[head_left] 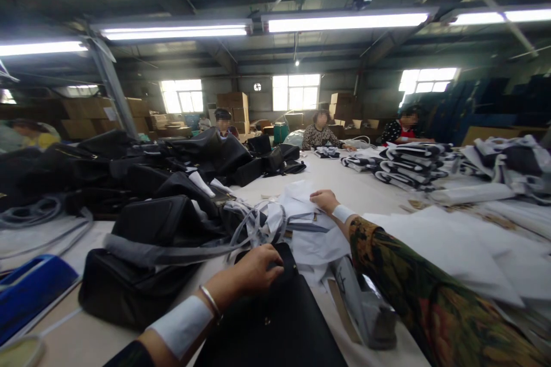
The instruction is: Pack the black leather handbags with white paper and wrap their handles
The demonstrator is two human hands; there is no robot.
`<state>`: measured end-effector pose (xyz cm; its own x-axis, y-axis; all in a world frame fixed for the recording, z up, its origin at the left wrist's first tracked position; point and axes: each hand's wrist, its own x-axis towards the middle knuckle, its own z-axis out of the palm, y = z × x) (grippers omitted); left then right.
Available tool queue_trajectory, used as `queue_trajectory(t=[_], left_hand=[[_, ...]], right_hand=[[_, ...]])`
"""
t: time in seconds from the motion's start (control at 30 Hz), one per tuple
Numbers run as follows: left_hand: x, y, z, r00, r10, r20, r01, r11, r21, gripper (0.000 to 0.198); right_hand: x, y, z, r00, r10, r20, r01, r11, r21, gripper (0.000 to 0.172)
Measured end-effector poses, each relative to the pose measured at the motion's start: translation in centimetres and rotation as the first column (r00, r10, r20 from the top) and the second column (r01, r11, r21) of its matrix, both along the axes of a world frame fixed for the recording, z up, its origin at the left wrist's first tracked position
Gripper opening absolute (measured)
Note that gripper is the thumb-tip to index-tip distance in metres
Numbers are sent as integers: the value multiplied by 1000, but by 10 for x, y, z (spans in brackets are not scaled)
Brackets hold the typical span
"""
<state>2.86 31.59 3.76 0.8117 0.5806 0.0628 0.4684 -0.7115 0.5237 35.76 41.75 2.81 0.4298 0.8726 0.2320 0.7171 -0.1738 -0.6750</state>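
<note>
A black bag [275, 330] with small metal studs lies directly in front of me. My left hand [258, 270] is curled at its upper part, fingers closed on the black material; a silver bangle and a white wrap circle that wrist. My right hand [326, 200] reaches forward to a heap of thin white paper sheets [297, 200], its fingers pinched together at the edge of a sheet. Its fingertips are partly hidden. Clear plastic-like strips [172, 253] trail across the black bags on the left.
Many black bags [146, 166] pile up at the left. A blue holder [34, 292] stands at the lower left. A grey box-like item [365, 309] sits below my right forearm. White sheets [456, 246] and folded bundles [408, 163] lie right. Several people sit across the table.
</note>
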Motion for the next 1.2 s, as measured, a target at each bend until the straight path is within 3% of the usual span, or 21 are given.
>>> queue_trajectory(t=[0.17, 0.33, 0.53, 0.63, 0.77, 0.9, 1.03, 1.13, 1.2], left_hand=[[-3, 6, 0, 999, 33, 29, -33, 999, 13, 27], [-2, 8, 11, 992, 85, 89, -88, 996, 32, 27], [-9, -31, 21, 1000, -9, 28, 10, 1000, -15, 31], [-14, -48, 12, 999, -46, -30, 44, 998, -42, 33], [-17, -49, -12, 998, 3, -66, -10, 995, -101, 31], [-19, -39, -29, 998, 39, -40, -43, 993, -112, 31], [-15, -28, -28, 999, 47, -2, -47, 989, -138, 29], [-2, -12, -18, 977, 181, 116, -157, 969, -190, 37], [11, 2, -11, 905, 359, 228, -273, 902, -336, 62]], right_hand=[[2, -1, 22, 999, -14, -35, 16, 997, 78, 25], [8, -8, 41, 999, -18, 33, 14, 994, 106, 29], [19, -16, 22, 985, -136, 105, 145, 986, -84, 36], [16, -9, 12, 984, -116, 137, 138, 977, -163, 35], [5, 1, 9, 980, -58, 192, 98, 975, -202, 30], [-5, 0, 9, 961, 29, 276, 26, 981, -191, 29], [-14, -11, 13, 904, 143, 402, -93, 986, -141, 25], [-31, -31, 14, 798, 309, 517, -301, 948, -103, 17], [-51, -53, 12, 672, 454, 586, -486, 867, -115, 15]])
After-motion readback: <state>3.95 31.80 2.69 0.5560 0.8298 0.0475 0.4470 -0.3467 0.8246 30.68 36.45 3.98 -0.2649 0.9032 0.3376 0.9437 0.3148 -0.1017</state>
